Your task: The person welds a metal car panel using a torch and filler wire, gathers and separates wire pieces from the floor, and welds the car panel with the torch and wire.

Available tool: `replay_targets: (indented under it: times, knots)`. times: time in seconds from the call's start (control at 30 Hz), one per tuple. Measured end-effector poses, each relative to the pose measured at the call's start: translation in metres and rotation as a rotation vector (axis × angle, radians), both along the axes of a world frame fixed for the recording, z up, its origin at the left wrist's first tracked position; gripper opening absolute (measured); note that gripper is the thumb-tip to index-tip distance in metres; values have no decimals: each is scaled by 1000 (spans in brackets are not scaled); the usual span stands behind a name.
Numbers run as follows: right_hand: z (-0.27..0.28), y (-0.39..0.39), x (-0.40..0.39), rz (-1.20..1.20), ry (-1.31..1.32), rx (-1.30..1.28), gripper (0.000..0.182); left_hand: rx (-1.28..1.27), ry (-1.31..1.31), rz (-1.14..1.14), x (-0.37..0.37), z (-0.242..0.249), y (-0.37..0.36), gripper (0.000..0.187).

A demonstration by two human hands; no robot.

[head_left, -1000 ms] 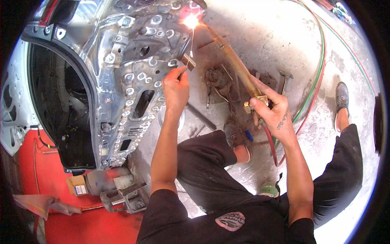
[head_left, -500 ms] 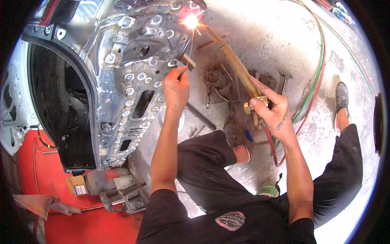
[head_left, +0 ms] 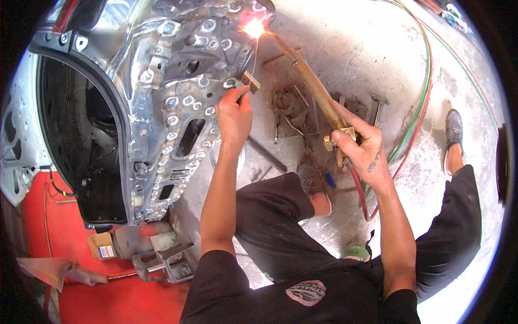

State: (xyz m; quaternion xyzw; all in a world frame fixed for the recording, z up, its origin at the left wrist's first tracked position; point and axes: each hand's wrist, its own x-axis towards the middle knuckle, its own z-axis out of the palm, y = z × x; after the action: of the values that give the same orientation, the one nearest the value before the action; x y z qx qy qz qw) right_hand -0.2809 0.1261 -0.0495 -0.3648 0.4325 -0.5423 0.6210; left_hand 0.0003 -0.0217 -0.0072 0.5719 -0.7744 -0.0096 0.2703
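My right hand (head_left: 362, 143) is closed around the lower end of a brass gas welding torch (head_left: 314, 86), near its valve knobs. The torch slants up and left, and a bright glow (head_left: 253, 28) burns at its tip against the top edge of a car body's bare metal panel (head_left: 208, 51). In my left hand (head_left: 234, 116), pinched between thumb and fingers, is a thin filler rod (head_left: 256, 56) whose far end reaches into the glow. Glare hides the exact contact point. Beside those fingers, a small brownish metal piece (head_left: 250, 81) sits near the panel's edge.
Red and green hoses (head_left: 423, 102) curve across the concrete floor at right. A hammer (head_left: 379, 108), a rusty metal part (head_left: 294, 110) and a blue object (head_left: 331, 179) lie below the torch. At lower left, a metal fixture (head_left: 164, 259) stands near a red surface (head_left: 124, 302).
Very little differs. My left hand has shifted slightly upward with the filler rod, and the sparks around the glow look a bit smaller. The torch stays in place.
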Motion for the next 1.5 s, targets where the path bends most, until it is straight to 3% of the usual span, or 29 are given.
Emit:
replay_targets:
  times: [1.5]
  knots:
    - [-6,-2,2,-21,-10,-31,53,34,71,12,-4,0,-4,20]
